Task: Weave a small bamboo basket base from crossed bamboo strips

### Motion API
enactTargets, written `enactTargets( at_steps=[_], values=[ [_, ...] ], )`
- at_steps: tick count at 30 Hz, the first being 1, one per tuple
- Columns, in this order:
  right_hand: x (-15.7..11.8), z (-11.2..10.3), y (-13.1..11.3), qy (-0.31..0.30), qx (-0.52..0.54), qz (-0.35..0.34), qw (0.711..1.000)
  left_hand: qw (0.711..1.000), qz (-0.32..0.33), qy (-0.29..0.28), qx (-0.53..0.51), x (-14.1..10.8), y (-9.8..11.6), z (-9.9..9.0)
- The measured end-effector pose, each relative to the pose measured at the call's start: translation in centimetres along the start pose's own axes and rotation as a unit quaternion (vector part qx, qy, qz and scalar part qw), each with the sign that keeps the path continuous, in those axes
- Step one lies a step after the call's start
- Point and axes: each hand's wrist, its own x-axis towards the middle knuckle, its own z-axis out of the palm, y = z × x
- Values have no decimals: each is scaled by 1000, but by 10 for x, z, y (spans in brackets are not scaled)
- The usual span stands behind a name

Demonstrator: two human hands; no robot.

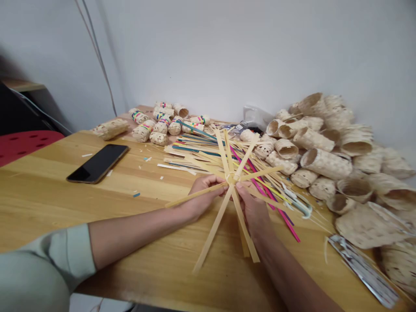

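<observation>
A star of crossed bamboo strips (214, 229) is held up above the table, its strips fanning out in all directions from a small woven centre. My left hand (206, 190) is closed on the left side of that centre, with one strip running back along the wrist. On the right side, my right hand (251, 203) pinches the weave with the thumb near the middle. Parts of the fingers of both hands are hidden behind the strips. Loose bamboo strips (195, 151), some dyed blue, pink or yellow, lie just beyond the hands.
Woven bamboo cylinders (326, 164) are heaped along the right side. Smaller ones with coloured bands (160, 125) stand at the back left. A phone (99, 162) lies on the wooden table (130, 234) at left. A silvery packet (362, 268) rests near the right edge.
</observation>
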Motion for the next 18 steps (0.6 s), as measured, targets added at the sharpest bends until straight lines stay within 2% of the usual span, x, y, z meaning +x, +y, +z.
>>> enactTargets(
  at_steps=[8, 18],
  values=[
    [0, -2, -3, 9, 35, 12, 999, 998, -35, -47, -2, -7, 5, -4],
    [1, 6, 13, -1, 124, 12, 992, 998, -45, -24, 33, -8, 16, -2]
  ],
)
